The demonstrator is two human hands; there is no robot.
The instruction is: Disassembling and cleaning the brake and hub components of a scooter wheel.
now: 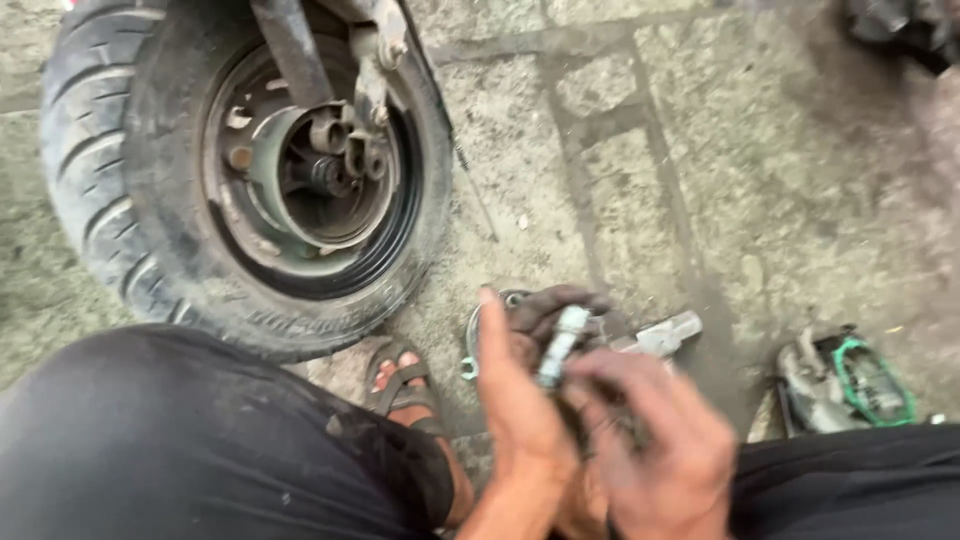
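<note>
While the person crouches on a stone floor [700, 170], both greasy hands meet low in view. The left hand [520, 400] and right hand [655, 450] are together, fingers closed around a small metal cylindrical part [560, 345]. Just beyond lie a wrench [470, 365] and a metal piece [665, 335]. Farther off, toward the floor's far left, stands a scooter wheel [240, 170].

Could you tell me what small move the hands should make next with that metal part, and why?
Probably steady the small metal part in the left hand first: both hands are blurred, the right hand crowds it, and the wheel hub sits open nearby.
</note>
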